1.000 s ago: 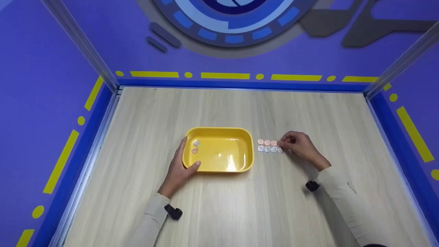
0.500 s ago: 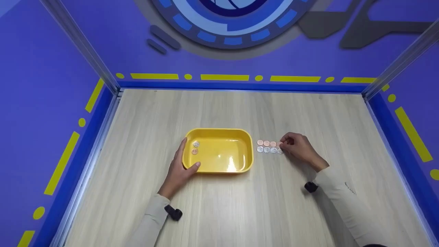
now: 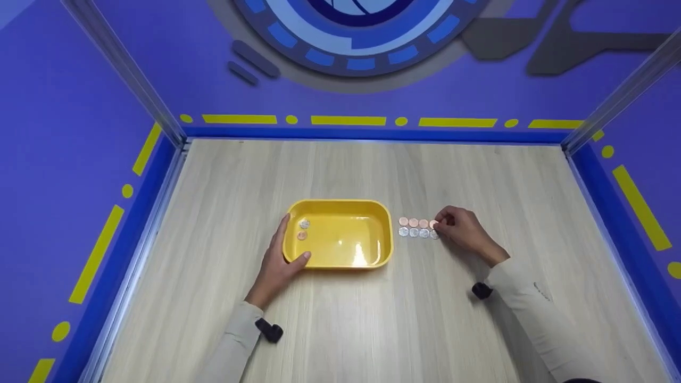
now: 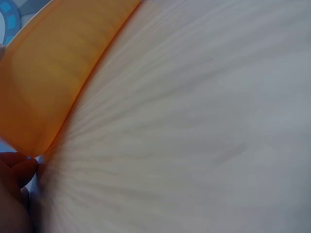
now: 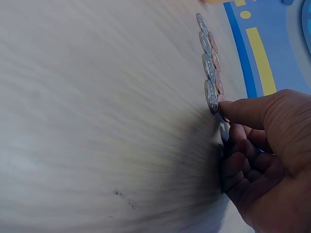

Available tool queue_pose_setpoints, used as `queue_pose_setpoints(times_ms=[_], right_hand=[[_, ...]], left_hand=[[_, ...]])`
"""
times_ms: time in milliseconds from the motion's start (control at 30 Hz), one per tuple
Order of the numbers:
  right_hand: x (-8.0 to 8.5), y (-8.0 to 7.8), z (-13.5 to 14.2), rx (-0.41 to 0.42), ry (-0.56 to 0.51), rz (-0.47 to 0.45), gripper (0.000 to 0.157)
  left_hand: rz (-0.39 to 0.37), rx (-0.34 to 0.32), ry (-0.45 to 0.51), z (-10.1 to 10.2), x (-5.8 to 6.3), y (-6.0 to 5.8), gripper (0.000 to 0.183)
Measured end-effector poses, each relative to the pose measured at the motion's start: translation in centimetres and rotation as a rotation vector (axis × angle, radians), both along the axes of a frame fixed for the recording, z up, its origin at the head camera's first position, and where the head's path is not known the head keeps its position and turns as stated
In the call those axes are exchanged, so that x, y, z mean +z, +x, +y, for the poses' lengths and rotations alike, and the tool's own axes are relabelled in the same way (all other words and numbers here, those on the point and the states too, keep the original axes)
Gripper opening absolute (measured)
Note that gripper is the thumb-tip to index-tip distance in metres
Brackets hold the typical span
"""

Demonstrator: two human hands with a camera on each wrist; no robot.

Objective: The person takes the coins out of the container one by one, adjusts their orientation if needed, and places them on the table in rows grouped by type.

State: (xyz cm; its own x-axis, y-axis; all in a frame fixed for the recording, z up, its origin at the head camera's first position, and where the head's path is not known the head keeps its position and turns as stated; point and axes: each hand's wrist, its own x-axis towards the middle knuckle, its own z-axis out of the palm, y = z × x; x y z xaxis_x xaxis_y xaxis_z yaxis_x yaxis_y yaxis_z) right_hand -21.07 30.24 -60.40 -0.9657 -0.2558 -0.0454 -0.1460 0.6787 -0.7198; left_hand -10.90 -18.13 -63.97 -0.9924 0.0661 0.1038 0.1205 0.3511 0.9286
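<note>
In the head view, a yellow plastic container (image 3: 340,264) with rounded corners stands mid-table. My left hand (image 3: 276,271) grips its left end, fingers along the outer wall and thumb over the front rim. Inside lie a silver coin (image 3: 305,224) and a copper coin (image 3: 302,235). Right of the container, several coins form two adjoining rows, copper behind and silver coins (image 3: 414,232) in front. My right hand (image 3: 468,232) pinches the copper coin (image 5: 221,98) at the right end of its row, thumb on it, other fingers curled. That coin is partly hidden by the thumb in the right wrist view.
Both hands work over a light wood-grain table (image 3: 340,330). Blue-purple panels (image 3: 351,101) with yellow markings enclose its back and sides, with metal posts at the corners. Small black devices (image 3: 481,290) are strapped to both wrists.
My right fingertips have shifted very slightly at the end copper coin, leaving more of it and its silver neighbour showing. The left hand and the container have stayed in place.
</note>
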Motion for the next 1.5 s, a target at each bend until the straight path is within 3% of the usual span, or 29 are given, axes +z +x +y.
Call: queue_pose_setpoints(times_ms=[433,733,1100,1333,1500], right_hand=[[-0.5,0.2,0.1,-0.017,-0.064,0.005,0.008],[0.3,0.3,-0.2,-0.044,-0.159,-0.014,0.013],[3.3,0.3,-4.1,-0.005,-0.187,-0.007,0.012],[5.6,0.2,-6.9,0.096,-0.21,0.034,0.016],[7.0,0.0,-8.9,0.183,-0.202,0.038,0.017]], left_hand=[[-0.016,0.004,0.023,0.1,0.2,0.1,0.107],[-0.027,-0.009,-0.003,0.0,0.1,-0.1,0.107],[-0.024,-0.015,0.003,-0.1,0.2,0.0,0.107],[-0.043,-0.028,0.02,-0.2,0.5,0.0,0.111],[-0.033,-0.072,0.044,-0.5,0.4,0.0,0.118]])
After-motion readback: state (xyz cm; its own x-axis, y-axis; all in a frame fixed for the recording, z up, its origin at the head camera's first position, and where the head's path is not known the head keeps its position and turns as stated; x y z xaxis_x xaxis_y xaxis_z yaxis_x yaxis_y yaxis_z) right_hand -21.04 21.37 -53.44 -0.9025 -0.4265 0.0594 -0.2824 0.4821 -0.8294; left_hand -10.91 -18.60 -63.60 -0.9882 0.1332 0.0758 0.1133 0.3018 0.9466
